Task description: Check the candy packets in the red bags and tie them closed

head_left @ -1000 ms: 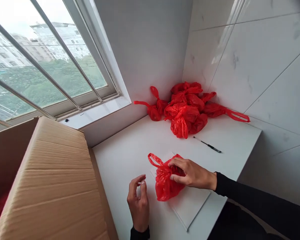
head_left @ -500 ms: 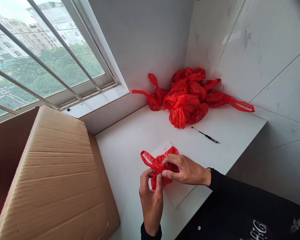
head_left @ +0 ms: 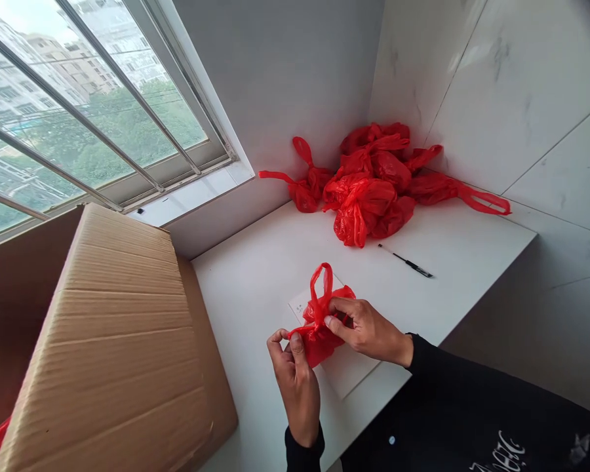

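Between my hands is a red plastic bag (head_left: 319, 342), gathered and knotted near its top, with one handle loop standing up. My left hand (head_left: 295, 373) pinches the bag's left edge between thumb and fingers. At the knot, my right hand (head_left: 368, 329) grips the plastic with thumb and forefinger. Under the bag lies a white sheet or pad of paper (head_left: 351, 380) with small dark writing at its upper left corner. What is inside the bag cannot be seen.
A heap of tied red bags (head_left: 368, 183) fills the far corner of the white table (head_left: 255, 262). A black pen (head_left: 406, 261) lies in front of it. On the left stands a large open cardboard box (head_left: 132, 341), with red plastic inside. A barred window (head_left: 103, 98) is above.
My left hand has shifted slightly left and pulled the bag's edge outward. The handle loop, earlier leaning left, now stands upright. My right hand stays by the knot.
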`<state>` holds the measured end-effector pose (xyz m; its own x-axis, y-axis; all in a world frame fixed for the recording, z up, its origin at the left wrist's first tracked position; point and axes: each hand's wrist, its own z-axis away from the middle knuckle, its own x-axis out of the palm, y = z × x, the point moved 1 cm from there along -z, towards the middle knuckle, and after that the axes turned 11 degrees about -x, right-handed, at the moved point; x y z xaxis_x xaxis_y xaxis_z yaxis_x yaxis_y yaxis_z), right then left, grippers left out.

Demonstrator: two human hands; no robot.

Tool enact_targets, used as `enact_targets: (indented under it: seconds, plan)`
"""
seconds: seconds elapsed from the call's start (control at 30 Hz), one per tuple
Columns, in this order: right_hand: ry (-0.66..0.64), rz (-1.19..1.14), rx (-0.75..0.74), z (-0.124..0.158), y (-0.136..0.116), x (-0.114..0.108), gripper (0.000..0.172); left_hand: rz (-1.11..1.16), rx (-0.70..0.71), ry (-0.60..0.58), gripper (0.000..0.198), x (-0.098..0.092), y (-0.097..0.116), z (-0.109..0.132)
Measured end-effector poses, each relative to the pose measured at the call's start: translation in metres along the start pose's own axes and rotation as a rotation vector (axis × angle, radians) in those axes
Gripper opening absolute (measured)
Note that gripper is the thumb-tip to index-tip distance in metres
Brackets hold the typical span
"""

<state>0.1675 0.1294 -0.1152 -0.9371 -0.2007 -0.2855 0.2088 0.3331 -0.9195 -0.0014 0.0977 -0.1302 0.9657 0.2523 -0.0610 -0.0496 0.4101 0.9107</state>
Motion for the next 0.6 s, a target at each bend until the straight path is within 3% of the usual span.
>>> enact_targets:
  seconds: [0.43, 0.6]
  plan:
    - [0.019, -0.012, -0.004, 0.004, 0.006, 0.004, 0.014, 0.145, -0.009, 0.1, 0.039, 0.0, -0.002, -0.007]
    - [0.041, 0.008, 0.026, 0.003, 0.008, 0.005, 0.018, 0.192, 0.01, 0.179, 0.034, -0.008, -0.002, -0.016]
